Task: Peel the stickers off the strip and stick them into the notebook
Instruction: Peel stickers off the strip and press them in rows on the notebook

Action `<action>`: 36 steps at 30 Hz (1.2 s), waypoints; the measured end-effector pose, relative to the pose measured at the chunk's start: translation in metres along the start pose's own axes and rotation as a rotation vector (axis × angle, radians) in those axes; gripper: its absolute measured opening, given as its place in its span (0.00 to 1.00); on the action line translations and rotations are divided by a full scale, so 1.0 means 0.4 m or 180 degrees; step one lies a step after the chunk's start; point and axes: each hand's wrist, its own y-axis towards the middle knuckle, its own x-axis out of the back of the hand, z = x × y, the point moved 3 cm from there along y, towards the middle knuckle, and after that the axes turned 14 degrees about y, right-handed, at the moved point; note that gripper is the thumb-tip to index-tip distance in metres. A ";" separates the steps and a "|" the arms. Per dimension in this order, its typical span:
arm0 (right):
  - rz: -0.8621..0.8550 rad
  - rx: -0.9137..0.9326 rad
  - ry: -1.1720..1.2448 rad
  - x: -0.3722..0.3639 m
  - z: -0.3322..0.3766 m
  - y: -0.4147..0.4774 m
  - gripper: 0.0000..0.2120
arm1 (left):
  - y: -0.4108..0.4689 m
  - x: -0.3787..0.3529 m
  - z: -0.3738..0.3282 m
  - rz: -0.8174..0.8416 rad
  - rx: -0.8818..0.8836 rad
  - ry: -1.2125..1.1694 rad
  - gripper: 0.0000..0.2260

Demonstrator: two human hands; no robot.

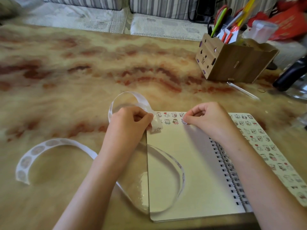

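Observation:
A spiral notebook point(182, 171) lies open in front of me, its cream left page bearing two short rows of small cartoon stickers point(171, 118) along the top. My left hand point(131, 122) grips the long white sticker strip point(54, 145) at the page's top left corner; the strip loops behind the hand and curls across the table and page. My right hand point(209, 118) pinches a small sticker point(184, 121) and holds it down on the page at the end of the second row.
The right page point(265, 146) is covered with stickers. A wooden pen holder point(232, 62) with pens and scissors stands at the back right, a clear pen point(242, 90) in front of it. A dark object point(292, 73) lies at the right edge. The marbled table point(83, 72) stretches left.

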 end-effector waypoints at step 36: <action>-0.0170 0.0276 -0.0262 0.001 -0.010 -0.003 0.12 | -0.003 0.002 -0.001 -0.0015 0.0024 0.0127 0.08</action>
